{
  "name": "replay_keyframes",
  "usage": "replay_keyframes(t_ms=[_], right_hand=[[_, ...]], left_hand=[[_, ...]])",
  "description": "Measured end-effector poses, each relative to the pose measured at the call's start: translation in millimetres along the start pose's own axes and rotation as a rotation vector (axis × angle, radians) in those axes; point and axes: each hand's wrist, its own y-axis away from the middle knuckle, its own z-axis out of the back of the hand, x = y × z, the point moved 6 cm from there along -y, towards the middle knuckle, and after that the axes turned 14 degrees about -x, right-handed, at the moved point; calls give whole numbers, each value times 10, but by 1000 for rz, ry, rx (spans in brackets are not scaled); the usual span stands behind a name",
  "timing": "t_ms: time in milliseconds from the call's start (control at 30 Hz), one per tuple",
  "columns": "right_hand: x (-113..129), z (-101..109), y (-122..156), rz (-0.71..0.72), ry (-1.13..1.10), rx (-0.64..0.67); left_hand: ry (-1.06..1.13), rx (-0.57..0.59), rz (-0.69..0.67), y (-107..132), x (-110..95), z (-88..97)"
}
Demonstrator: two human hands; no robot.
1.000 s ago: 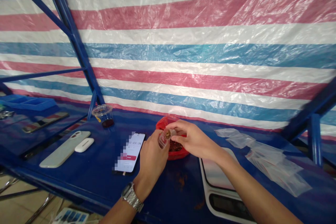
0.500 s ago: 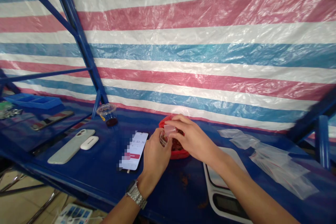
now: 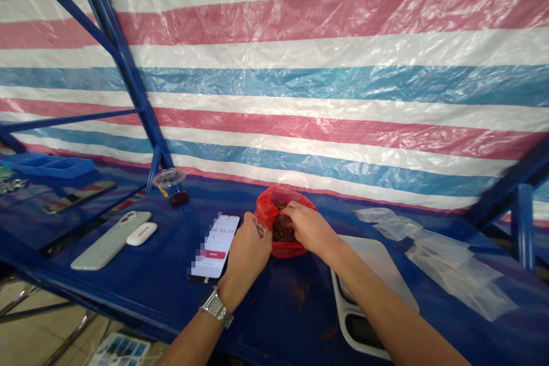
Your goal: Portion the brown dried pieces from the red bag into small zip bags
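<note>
Since the last frame, R hand [image 3: 309, 229] has left the small clear plastic cup [image 3: 260, 227] and dropped into the red plastic bag [image 3: 295, 249], and L hand [image 3: 246, 254] has come down w/ the cup. Striped plastic tarp [image 3: 326, 40] fills the bg, braced by a blue steel frame [image 3: 124, 86]. Blue bench [image 3: 274, 320] runs across below it, w/ rust-like specks near the front edge. Bag sits on the bench btwn phone [image 3: 214, 246] and white digital scale [image 3: 373, 263], w/ clear zip bags [image 3: 450, 263] further right. Bag has no clear long axis; its mouth is open, showing dark brown chunky material [image 3: 282, 230]. R hand is the nearer, fingers bunched down in the material; can't tell if they grip any. L hand is closed round the cup just left of the bag's mouth, cup tilted, mostly hidden. Metal wristwatch [image 3: 217, 307] on L wrist.
</note>
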Motion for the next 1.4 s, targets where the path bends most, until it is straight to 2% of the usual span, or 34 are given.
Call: replay_keyframes(t_ms=[133, 233, 333, 433, 500, 633, 833, 900, 1033, 1133, 1400], right_hand=[[36, -73, 2, 34, -177, -9], [-12, -116, 12, -40, -314, -15], [-61, -177, 30, -113, -474, 19], [-101, -217, 39, -156, -603, 48], [-138, -210, 35, -196, -672, 51], [-199, -80, 15, -239, -756, 37], [-46, 285, -28, -161, -912, -11], [72, 376, -32, -124, -877, -34], [324, 532, -27, 21, -616, -143], [468, 602, -13, 133, -491, -188], [505, 618, -18, 161, -503, -197]], left_hand=[[152, -82, 60, -86, 85, 5], [268, -122, 114, -124, 162, -23], [358, -107, 148, -128, 210, -67], [393, -111, 114, -119, 196, -49], [372, -173, 37, -113, 146, 33], [287, -326, -142, -68, -12, 245], [188, -214, -161, -2, -147, 225], [166, -190, -185, 12, -175, 192], [154, -180, -244, 34, -214, 159], [145, -181, -235, 39, -206, 153], [245, -174, -181, 29, -150, 113]])
